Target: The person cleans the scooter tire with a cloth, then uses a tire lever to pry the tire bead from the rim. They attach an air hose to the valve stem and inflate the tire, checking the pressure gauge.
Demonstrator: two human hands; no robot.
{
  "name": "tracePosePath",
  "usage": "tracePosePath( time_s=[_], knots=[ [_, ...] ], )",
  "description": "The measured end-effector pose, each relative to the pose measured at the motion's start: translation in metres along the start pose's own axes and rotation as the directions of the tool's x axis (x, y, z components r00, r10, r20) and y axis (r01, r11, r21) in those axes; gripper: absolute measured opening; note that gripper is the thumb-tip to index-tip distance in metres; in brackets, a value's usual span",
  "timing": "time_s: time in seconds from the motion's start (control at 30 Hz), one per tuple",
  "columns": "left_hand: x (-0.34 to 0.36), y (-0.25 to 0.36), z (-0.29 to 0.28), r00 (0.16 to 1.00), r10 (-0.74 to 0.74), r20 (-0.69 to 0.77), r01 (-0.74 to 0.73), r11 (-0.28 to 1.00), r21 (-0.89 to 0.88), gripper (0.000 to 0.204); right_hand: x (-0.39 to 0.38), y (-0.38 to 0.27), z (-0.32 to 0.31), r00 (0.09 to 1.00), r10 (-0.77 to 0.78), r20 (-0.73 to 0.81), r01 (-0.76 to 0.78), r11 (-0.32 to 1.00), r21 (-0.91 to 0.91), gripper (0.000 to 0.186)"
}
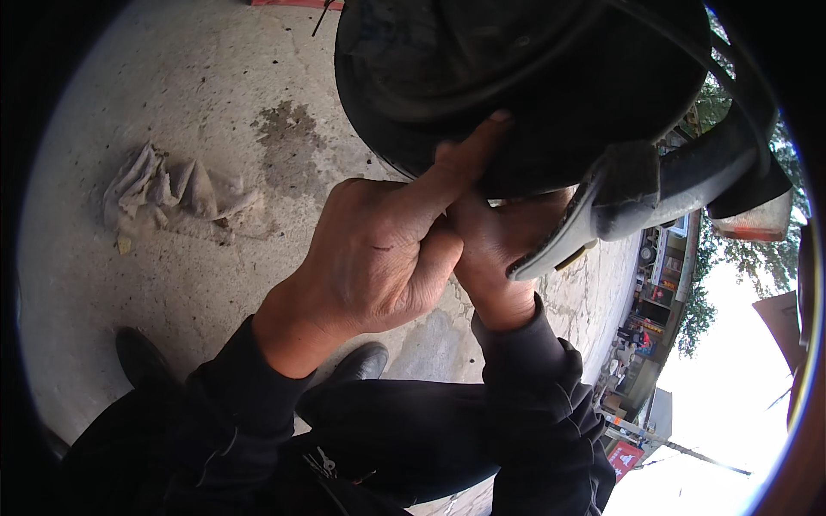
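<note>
The left hand point(379, 258) fills the middle of the view, its fingers curled and one fingertip pressed to the underside of the black scooter body point(516, 77). Behind it, the right hand point(495, 249) cups the same dark panel beside a grey mudguard point(602, 206); its grip is hidden. A crumpled rag point(168, 193) lies on the concrete floor point(215, 86), well apart to the left.

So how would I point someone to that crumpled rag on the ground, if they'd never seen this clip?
Start from the bare concrete floor filling the left half of the view. Left of the person's left hand, and left of a dark damp stain, lies the crumpled rag. It is the only pale, dusty, wrinkled cloth there, unlike the black shoes nearer the person.
</note>
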State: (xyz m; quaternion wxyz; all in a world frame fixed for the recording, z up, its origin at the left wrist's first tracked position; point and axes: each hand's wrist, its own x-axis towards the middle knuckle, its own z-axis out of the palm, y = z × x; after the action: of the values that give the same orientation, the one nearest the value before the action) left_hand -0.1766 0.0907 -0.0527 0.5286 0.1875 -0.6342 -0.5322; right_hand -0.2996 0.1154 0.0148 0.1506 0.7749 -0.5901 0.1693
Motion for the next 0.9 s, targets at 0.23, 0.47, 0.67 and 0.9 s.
tracePosePath(
  time_s=[0.23, 0.47, 0.67, 0.9],
  knots=[
    [0.002, 0.001, -0.007, 0.984, -0.157, 0.078, 0.159, 0.987, -0.02, 0.069, 0.0, -0.01, -0.011, 0.938, 0.343, 0.042, -0.342, 0.905, 0.252, 0.026],
    [-0.005, -0.004, 0.008, 0.992, -0.097, -0.081, 0.105, 0.99, 0.098, 0.07, 0.002, -0.007, -0.004, 0.936, 0.347, -0.057, -0.322, 0.911, 0.257, 0.017],
    [-0.007, -0.005, 0.013, 0.978, -0.082, -0.194, 0.103, 0.989, 0.102, 0.067, -0.001, -0.006, 0.001, 0.893, 0.441, -0.087, -0.396, 0.864, 0.311, 0.022],
    [-0.019, -0.02, 0.005, 0.912, -0.393, -0.112, 0.388, 0.919, -0.071, 0.059, 0.0, -0.005, 0.001, 0.877, 0.465, -0.122, -0.411, 0.856, 0.314, 0.036]
  ],
)
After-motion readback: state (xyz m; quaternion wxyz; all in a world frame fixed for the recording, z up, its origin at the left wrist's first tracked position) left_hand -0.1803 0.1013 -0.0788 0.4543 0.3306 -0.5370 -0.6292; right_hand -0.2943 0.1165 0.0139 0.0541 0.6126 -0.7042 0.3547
